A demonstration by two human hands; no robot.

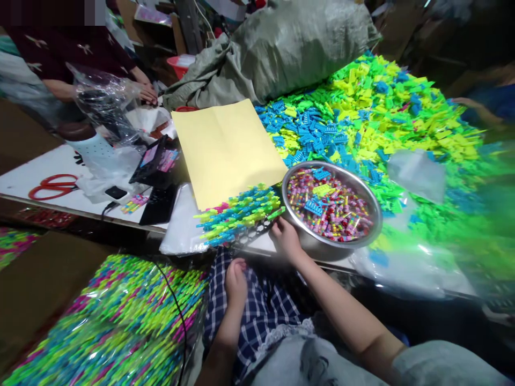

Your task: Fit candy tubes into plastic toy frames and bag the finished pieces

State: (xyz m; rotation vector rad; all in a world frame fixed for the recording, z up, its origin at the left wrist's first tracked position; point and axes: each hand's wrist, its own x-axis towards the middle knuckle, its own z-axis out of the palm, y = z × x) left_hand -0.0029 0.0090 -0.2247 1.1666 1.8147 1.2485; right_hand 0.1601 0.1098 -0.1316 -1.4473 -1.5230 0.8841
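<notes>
Small blue, yellow, green and pink plastic pieces (239, 214) stand in close rows on a black tray with holes (251, 234). At the tray's right end is my right hand (287, 241), fingers bent close together; whether anything is between them cannot be made out. My left hand (236, 281) is loosely curled above my checked trousers (261, 295), below the tray's front edge, its grip hidden. Right of the tray, a round metal bowl (374, 236) holds many small multicoloured pieces, with a few blue and yellow plastic pieces (316, 206) on top.
A yellow sheet (229, 150) lies behind the tray. Loose plastic pieces (394, 112) are heaped at the right, before a grey-green sack (289, 48). Red-handled scissors (52, 186) and a dark phone-like slab (159, 206) lie left. Filled bags (120, 316) stand below. Another person's hand (148, 94) is behind.
</notes>
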